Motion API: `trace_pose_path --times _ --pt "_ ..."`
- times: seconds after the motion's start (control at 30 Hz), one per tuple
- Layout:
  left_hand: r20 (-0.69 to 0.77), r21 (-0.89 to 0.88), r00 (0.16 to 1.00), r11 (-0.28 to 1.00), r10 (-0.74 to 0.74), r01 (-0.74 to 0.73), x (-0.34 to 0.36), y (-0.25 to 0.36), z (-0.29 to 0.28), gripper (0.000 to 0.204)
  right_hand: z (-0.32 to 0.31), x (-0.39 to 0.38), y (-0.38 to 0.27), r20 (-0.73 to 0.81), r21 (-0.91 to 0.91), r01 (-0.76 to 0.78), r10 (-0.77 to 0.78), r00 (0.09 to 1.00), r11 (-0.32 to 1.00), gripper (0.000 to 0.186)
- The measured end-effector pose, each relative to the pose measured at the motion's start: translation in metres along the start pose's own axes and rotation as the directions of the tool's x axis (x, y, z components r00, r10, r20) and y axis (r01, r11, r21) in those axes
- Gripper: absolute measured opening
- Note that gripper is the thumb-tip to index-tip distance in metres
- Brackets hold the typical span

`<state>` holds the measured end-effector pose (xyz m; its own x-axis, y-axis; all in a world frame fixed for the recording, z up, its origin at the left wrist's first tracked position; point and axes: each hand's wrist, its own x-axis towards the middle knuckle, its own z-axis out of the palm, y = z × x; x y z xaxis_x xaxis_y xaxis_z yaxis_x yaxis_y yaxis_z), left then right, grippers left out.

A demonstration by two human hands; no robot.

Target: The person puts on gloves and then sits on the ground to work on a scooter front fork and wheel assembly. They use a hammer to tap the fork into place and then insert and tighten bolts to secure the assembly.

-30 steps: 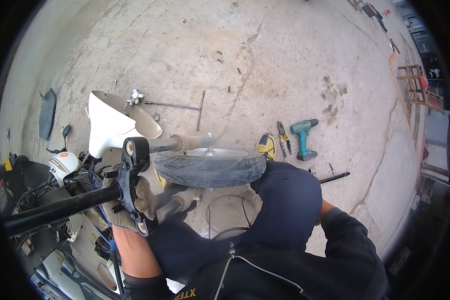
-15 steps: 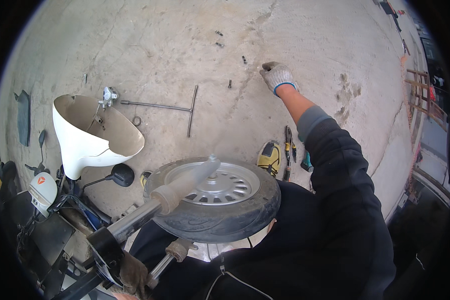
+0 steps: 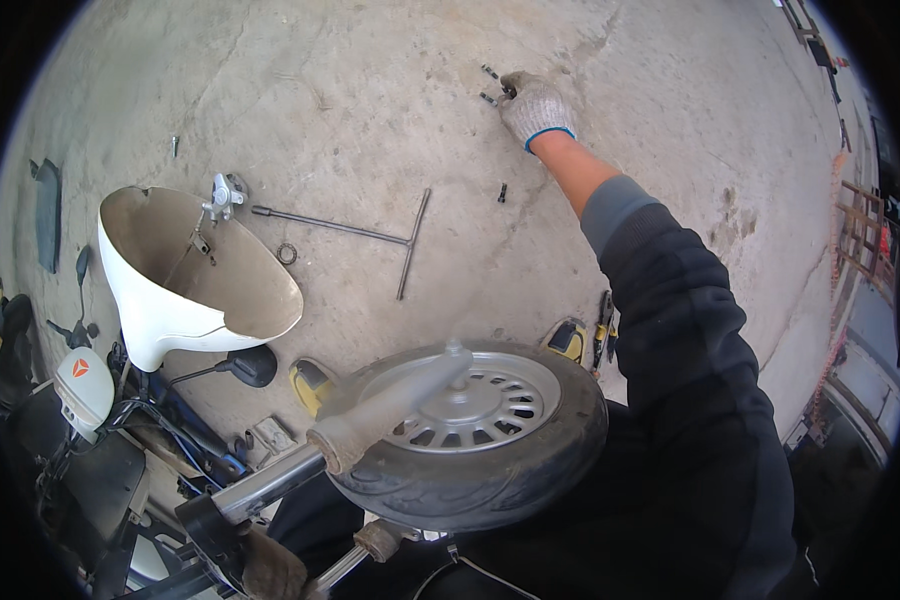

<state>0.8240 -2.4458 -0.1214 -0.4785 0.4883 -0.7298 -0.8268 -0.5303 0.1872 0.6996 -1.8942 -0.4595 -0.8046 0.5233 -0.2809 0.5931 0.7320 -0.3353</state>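
In a grey knit glove, my right hand reaches down to the concrete with its fingers curled together. A small dark thing shows at its fingertips, too little to make out. Two short dark bolts lie just left of the fingers; another dark bolt lies nearer to me. At the lower left my left hand, in a dirty brown glove, is wrapped round the scooter's front fork near its black clamp. The wheel, with its black tyre, sits in the fork above my lap.
A white curved fairing stands at left beside a silver caliper. A T-handle wrench and a small ring lie near it. Yellow-handled pliers lie by my right shoe. Scooter parts and a mirror crowd the left.
My right hand has moved farther out and left toward the two bolts. One bolt that lay left of the hand no longer shows. My left hand stays on the fork; the view has shifted.
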Motion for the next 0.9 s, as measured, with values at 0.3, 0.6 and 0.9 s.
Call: trace_pose_path --times 0.3,0.6,0.9 --pt "-0.008 -0.008 1.000 1.000 0.014 -0.014 0.018 0.008 0.001 0.075 -0.008 0.017 -0.035 0.048 -0.161 0.071 -0.064 0.997 0.984 0.035" --pt "-0.033 -0.027 0.999 0.999 0.031 -0.032 0.013 0.005 0.002 0.076 0.005 0.066 -0.045 0.092 -0.274 0.072 -0.048 0.995 0.959 0.037" --pt "-0.029 -0.053 0.999 0.998 0.033 -0.035 0.000 0.000 0.005 0.076 -0.036 -0.004 0.006 0.416 0.909 -0.408 -0.215 0.884 0.082 0.030"
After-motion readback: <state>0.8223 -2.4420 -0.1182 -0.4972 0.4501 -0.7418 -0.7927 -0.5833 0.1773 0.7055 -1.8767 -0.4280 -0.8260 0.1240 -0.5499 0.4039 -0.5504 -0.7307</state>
